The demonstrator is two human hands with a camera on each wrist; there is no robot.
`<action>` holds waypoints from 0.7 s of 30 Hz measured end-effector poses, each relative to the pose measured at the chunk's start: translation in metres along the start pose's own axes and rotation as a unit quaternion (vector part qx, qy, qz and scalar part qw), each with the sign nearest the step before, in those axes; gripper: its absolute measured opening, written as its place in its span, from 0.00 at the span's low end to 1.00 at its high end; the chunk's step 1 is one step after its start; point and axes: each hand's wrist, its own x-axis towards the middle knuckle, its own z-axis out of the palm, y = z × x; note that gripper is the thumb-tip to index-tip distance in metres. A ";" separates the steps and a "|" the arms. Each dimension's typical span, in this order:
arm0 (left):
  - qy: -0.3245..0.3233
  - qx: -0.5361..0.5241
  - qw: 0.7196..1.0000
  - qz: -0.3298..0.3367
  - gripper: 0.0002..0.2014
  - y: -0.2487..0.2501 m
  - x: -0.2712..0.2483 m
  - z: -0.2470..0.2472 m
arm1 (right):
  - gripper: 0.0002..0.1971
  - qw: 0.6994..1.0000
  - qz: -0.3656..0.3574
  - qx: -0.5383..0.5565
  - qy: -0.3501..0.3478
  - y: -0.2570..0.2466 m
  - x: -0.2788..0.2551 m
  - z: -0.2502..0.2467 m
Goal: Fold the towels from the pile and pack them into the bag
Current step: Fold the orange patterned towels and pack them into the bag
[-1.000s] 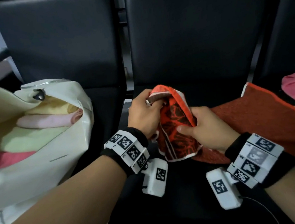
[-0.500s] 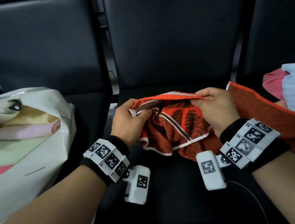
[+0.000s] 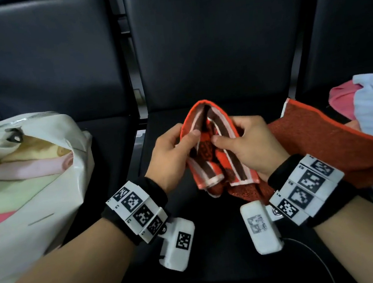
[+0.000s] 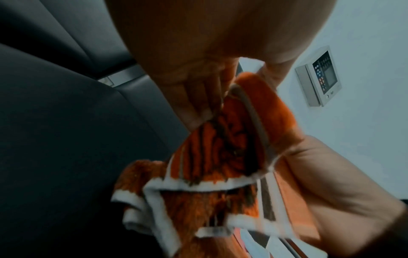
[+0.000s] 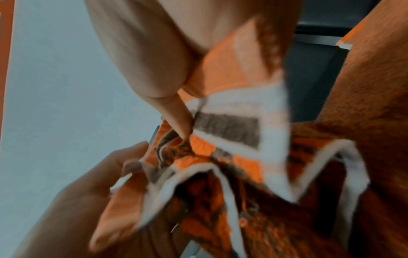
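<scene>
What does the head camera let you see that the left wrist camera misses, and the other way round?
Only the head view shows the cream bag with folded towels inside, on the seat to the left, and the pile of pink and blue cloth on the right. Only the left wrist view shows a wall panel with buttons. Both show the left hand and the right hand gripping the orange patterned towel over the dark seat.

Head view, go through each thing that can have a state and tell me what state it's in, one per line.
Orange towel: part folded, held up over the middle seat.
Left hand: pinching the towel's left edge.
Right hand: pinching the towel's right edge.
Bag: open, folded towels inside.
Pile: pink and blue towels, unfolded, on the right seat.
</scene>
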 end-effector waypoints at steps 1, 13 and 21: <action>-0.007 -0.011 1.000 -0.002 0.11 0.000 0.000 0.001 | 0.06 1.000 -0.004 0.001 0.008 0.000 0.000 -0.001; -0.017 0.007 1.000 0.002 0.12 0.002 -0.004 0.000 | 0.17 1.000 -0.016 0.004 0.022 0.002 -0.003 0.001; -0.003 0.081 0.996 0.023 0.26 0.004 -0.002 0.000 | 0.10 0.998 -0.044 0.016 0.033 0.001 -0.003 0.004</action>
